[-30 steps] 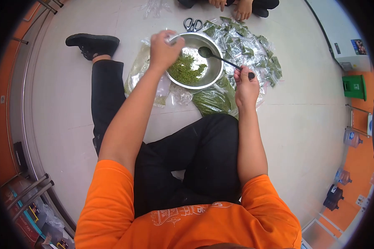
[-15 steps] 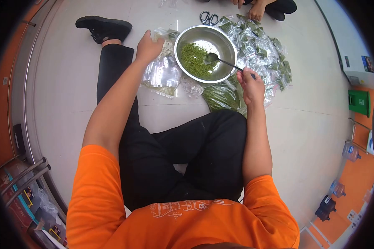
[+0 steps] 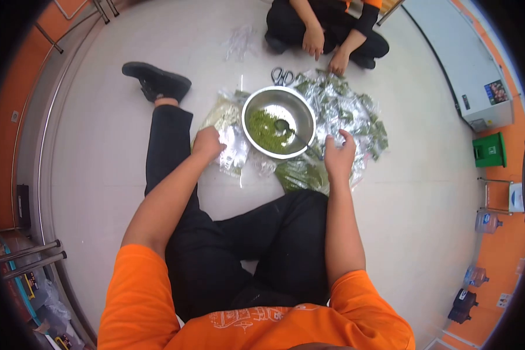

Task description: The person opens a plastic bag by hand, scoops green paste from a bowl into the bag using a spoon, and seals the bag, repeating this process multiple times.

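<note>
A metal bowl (image 3: 307,135) holds chopped green stuff (image 3: 265,129) on its left side. A dark spoon (image 3: 282,125) rests in the bowl, its handle leaning over the lower right rim. My right hand (image 3: 339,156) is just right of the handle's end, thumb and forefinger apart, not holding the spoon. My left hand (image 3: 208,144) is over clear plastic bags (image 3: 230,126) left of the bowl; its fingers are curled and whatever they grip is hidden. Right of the bowl lies a pile of small bags with green contents (image 3: 347,108). A larger green-filled bag (image 3: 302,175) lies below the bowl.
Scissors (image 3: 282,76) lie above the bowl. Another person (image 3: 313,39) sits cross-legged beyond the pile, one hand at its edge. More clear plastic (image 3: 240,44) lies farther off. My outstretched shoe (image 3: 157,81) is at left. A green bin (image 3: 489,150) stands at right.
My right hand has let go of the spoon, which now leans on the bowl. My left hand has come down onto the clear bags. The view has tilted up, showing more of the other person.
</note>
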Demonstrator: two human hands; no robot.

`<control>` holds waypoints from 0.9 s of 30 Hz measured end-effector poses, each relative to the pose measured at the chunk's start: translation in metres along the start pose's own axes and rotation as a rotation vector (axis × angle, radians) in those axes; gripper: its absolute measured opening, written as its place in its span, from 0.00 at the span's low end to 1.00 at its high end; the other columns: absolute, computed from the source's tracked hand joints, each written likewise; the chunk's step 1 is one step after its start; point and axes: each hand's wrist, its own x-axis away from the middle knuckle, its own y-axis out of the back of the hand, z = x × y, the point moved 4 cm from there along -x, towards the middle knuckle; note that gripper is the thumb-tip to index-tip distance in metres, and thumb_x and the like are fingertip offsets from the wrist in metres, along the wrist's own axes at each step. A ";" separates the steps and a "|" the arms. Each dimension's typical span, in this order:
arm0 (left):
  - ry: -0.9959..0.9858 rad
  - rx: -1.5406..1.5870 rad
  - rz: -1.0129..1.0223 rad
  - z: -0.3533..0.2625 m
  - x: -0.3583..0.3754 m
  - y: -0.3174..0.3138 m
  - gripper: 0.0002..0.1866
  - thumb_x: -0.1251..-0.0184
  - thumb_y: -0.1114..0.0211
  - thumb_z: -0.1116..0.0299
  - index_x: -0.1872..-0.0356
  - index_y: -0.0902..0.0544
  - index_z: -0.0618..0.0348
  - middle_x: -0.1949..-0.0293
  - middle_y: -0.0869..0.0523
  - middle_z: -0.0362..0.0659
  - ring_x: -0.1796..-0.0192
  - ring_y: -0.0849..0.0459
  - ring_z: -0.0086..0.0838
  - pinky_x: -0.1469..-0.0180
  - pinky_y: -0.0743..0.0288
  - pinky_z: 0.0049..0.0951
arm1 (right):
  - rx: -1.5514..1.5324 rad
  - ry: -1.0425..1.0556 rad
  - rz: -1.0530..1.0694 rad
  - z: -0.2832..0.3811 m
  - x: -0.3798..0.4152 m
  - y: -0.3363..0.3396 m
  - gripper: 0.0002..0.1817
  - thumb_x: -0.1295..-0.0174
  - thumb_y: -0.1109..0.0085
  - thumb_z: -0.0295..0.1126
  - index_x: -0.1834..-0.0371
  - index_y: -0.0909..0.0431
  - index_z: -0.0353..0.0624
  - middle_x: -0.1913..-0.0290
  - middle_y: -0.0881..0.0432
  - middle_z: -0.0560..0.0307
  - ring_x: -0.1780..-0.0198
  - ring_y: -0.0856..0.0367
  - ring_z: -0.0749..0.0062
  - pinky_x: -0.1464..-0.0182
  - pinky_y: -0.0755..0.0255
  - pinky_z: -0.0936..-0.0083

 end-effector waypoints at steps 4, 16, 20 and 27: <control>0.124 0.193 -0.026 -0.025 0.022 0.036 0.19 0.50 0.18 0.62 0.61 0.15 0.62 0.64 0.11 0.49 0.61 0.11 0.37 0.55 0.18 0.35 | -0.011 0.322 0.173 0.089 0.007 -0.008 0.21 0.40 0.32 0.33 0.45 0.21 0.38 0.43 0.21 0.40 0.38 0.24 0.45 0.35 0.31 0.57; 0.287 0.970 0.024 -0.020 0.046 0.036 0.21 0.44 0.29 0.79 0.48 0.21 0.70 0.58 0.14 0.47 0.63 0.14 0.27 0.62 0.19 0.23 | -0.068 0.531 0.757 0.150 0.106 -0.121 0.13 0.42 0.31 0.30 0.55 0.16 0.39 0.55 0.16 0.45 0.50 0.18 0.47 0.46 0.24 0.57; 0.265 0.946 -0.001 -0.025 0.030 0.051 0.23 0.46 0.28 0.76 0.47 0.21 0.69 0.59 0.13 0.46 0.64 0.15 0.25 0.63 0.20 0.23 | -0.080 0.569 0.679 0.156 0.098 -0.126 0.09 0.39 0.35 0.30 0.57 0.15 0.40 0.58 0.16 0.44 0.53 0.18 0.47 0.51 0.24 0.56; 0.169 0.679 -0.111 -0.024 0.028 0.061 0.26 0.47 0.25 0.68 0.47 0.20 0.68 0.56 0.11 0.49 0.57 0.10 0.31 0.55 0.18 0.28 | -0.095 0.600 0.655 0.159 0.100 -0.132 0.08 0.39 0.37 0.30 0.63 0.13 0.39 0.65 0.16 0.44 0.59 0.17 0.47 0.55 0.23 0.56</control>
